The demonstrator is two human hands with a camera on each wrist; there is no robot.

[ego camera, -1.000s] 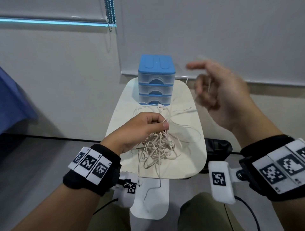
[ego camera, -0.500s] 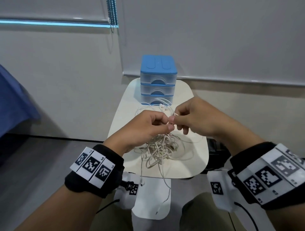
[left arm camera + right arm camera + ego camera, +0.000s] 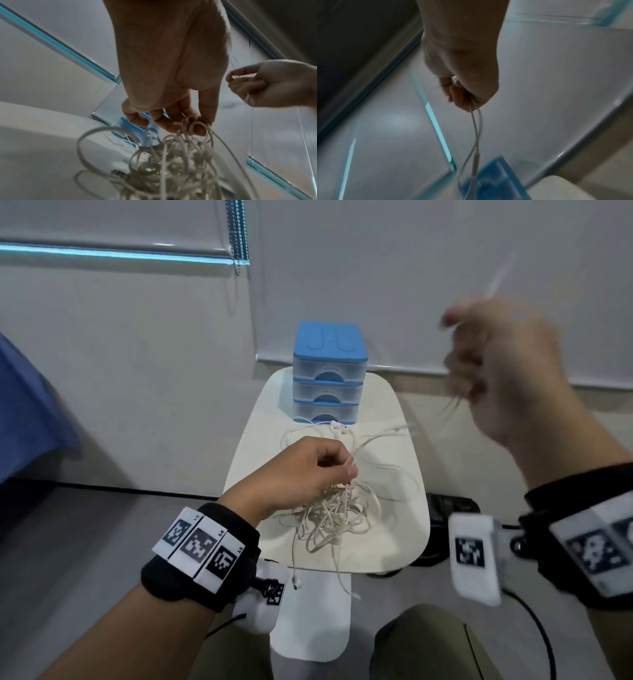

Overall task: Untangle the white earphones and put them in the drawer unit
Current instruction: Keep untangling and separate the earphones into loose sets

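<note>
Currently left hand point(image 3: 301, 470) is pinching the tangled white earphones point(image 3: 330, 510) above the table point(image 3: 407, 535); right hand point(image 3: 503, 371), raised and blurred, is gripping one strand, fingers curled.

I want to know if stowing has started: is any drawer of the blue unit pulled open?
No. In the head view all three drawers of the drawer unit sit flush and closed, while the earphones remain tangled on the table.

drawer unit point(image 3: 329, 371) fronts | blocked low: earphones point(image 3: 329, 508) | sides free
</note>
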